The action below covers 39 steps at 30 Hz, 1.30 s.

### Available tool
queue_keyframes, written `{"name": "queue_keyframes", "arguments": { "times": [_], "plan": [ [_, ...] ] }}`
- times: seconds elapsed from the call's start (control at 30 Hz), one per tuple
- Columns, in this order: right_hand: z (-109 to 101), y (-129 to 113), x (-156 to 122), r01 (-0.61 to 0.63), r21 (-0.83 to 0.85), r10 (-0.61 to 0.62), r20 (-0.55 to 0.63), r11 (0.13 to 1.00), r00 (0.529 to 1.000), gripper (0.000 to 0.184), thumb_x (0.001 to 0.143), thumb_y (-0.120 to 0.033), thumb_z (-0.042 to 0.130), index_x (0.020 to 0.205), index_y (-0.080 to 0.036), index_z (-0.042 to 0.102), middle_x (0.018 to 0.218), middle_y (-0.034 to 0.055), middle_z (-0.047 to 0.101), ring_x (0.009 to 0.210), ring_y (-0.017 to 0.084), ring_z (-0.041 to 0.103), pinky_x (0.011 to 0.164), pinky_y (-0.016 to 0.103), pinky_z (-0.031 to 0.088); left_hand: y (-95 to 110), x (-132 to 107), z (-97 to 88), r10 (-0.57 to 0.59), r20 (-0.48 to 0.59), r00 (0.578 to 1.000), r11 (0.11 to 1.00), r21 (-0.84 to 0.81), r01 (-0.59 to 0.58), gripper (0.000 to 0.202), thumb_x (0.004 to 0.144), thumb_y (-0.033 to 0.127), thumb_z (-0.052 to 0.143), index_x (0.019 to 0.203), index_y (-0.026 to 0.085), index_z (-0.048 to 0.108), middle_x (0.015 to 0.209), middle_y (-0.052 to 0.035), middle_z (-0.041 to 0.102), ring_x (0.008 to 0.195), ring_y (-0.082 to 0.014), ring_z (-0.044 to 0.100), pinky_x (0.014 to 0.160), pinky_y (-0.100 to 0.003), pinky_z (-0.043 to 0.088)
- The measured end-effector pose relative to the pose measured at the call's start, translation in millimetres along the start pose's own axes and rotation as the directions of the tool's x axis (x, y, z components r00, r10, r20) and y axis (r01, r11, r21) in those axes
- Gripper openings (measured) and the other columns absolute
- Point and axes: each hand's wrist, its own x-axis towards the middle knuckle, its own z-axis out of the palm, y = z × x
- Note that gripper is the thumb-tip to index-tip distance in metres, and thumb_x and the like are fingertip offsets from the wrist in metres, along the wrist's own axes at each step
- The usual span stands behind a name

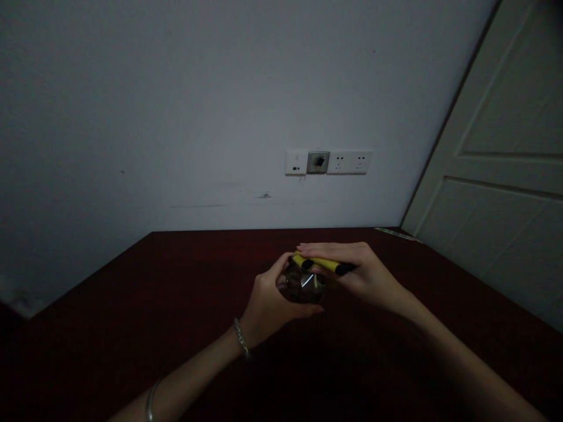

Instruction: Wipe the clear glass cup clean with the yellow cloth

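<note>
My left hand is curled around a small dark, shiny object held just above a dark red table. My right hand comes in from the right with its fingers closed over a yellow and black tool that lies across the top of the shiny object. The dim light hides what the shiny object is. Two bracelets sit on my left wrist and forearm.
A white wall stands behind the table with a row of sockets and a switch plate. A pale panelled door rises at the right. A thin greenish strip lies at the table's far right edge.
</note>
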Motion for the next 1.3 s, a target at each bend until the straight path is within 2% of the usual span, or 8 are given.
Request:
{"name": "queue_keyframes", "arguments": {
  "times": [0.2, 0.4, 0.53, 0.67, 0.9, 1.0, 1.13, 1.3],
  "plan": [
    [-3, -10, -1, 0.077, 0.024, -0.079, 0.126, 0.997, 0.989, 0.045, 0.083, -0.005, 0.057, 0.122, -0.028, 0.059, 0.124, 0.0001, 0.062, 0.116, 0.019, 0.057, 0.101, 0.038, 0.047, -7, 0, 3.3, -0.074, 0.001, 0.997, 0.982, -0.172, 0.073, 0.084, 0.052, 0.034, 0.086, 0.125, 0.018, 0.047, 0.108, -0.0091, 0.069, 0.091, -0.0226, 0.068, 0.077, -0.033, 0.059],
    [-5, -7, 3, -0.083, 0.028, 0.084, -0.057, 0.996, 0.995, 0.031, 0.080, -0.021, 0.066, 0.110, -0.028, 0.067, 0.108, 0.0002, 0.071, 0.098, 0.020, 0.067, 0.088, 0.034, 0.055, 13, -4, -2.3, 0.094, -0.008, 0.996, 0.990, 0.105, -0.092, 0.095, 0.046, 0.037, 0.088, 0.128, 0.015, 0.045, 0.112, -0.0121, 0.067, 0.098, -0.0263, 0.066, 0.086, -0.037, 0.056],
    [-3, -6, 6, -0.208, 0.093, 0.217, -0.097, 0.974, 0.971, 0.023, 0.081, -0.027, 0.066, 0.103, -0.027, 0.071, 0.102, -0.0006, 0.073, 0.091, 0.019, 0.069, 0.083, 0.032, 0.056, 15, -4, -4.2, 0.118, 0.004, 0.993, 0.982, 0.149, -0.117, 0.103, 0.045, 0.038, 0.088, 0.131, 0.009, 0.042, 0.114, -0.0169, 0.065, 0.099, -0.0281, 0.065, 0.090, -0.040, 0.054],
    [2, -5, 5, -0.213, 0.077, 0.222, -0.138, 0.974, 0.965, 0.024, 0.080, -0.028, 0.065, 0.104, -0.028, 0.070, 0.104, -0.0005, 0.072, 0.094, 0.019, 0.068, 0.086, 0.035, 0.055, 5, -1, -4.8, 0.128, -0.019, 0.992, 0.983, 0.132, -0.124, 0.102, 0.044, 0.038, 0.088, 0.131, 0.010, 0.043, 0.114, -0.0169, 0.065, 0.099, -0.0286, 0.065, 0.090, -0.041, 0.054],
    [11, 0, 3, -0.215, 0.169, 0.246, -0.192, 0.962, 0.950, 0.026, 0.084, -0.030, 0.061, 0.109, -0.027, 0.067, 0.115, 0.0017, 0.068, 0.106, 0.021, 0.063, 0.096, 0.040, 0.048, 9, 5, -4.9, -0.126, 0.046, 0.991, 0.967, -0.218, 0.133, 0.097, 0.044, 0.025, 0.089, 0.129, 0.015, 0.044, 0.118, -0.0155, 0.062, 0.099, -0.0282, 0.065, 0.088, -0.040, 0.054],
    [12, 3, 1, -0.221, 0.221, 0.263, -0.181, 0.950, 0.948, 0.032, 0.087, -0.034, 0.056, 0.118, -0.028, 0.061, 0.128, 0.0030, 0.059, 0.119, 0.022, 0.054, 0.104, 0.044, 0.040, 19, 10, -4.7, -0.231, 0.100, 0.968, 0.892, -0.375, 0.252, 0.093, 0.043, 0.020, 0.088, 0.125, 0.014, 0.046, 0.121, -0.0166, 0.060, 0.097, -0.0280, 0.066, 0.083, -0.037, 0.056],
    [14, 8, -4, -0.228, 0.332, 0.296, -0.171, 0.915, 0.940, 0.040, 0.088, -0.040, 0.054, 0.126, -0.029, 0.053, 0.129, 0.0053, 0.057, 0.119, 0.024, 0.052, 0.105, 0.048, 0.036, 29, 17, -5.1, -0.293, 0.152, 0.944, 0.809, -0.487, 0.330, 0.076, 0.050, 0.017, 0.086, 0.117, 0.012, 0.052, 0.114, -0.0154, 0.065, 0.093, -0.0253, 0.068, 0.082, -0.034, 0.055],
    [22, 14, -9, -0.190, 0.351, 0.244, -0.114, 0.917, 0.963, 0.088, 0.060, -0.040, 0.081, 0.137, -0.029, 0.039, 0.139, 0.0097, 0.046, 0.128, 0.030, 0.043, 0.106, 0.051, 0.033, 29, 21, -7.6, -0.301, 0.118, 0.946, 0.819, -0.476, 0.320, 0.062, 0.057, 0.017, 0.083, 0.114, 0.012, 0.057, 0.111, -0.0146, 0.067, 0.093, -0.0239, 0.068, 0.086, -0.037, 0.052]
  ]
}}
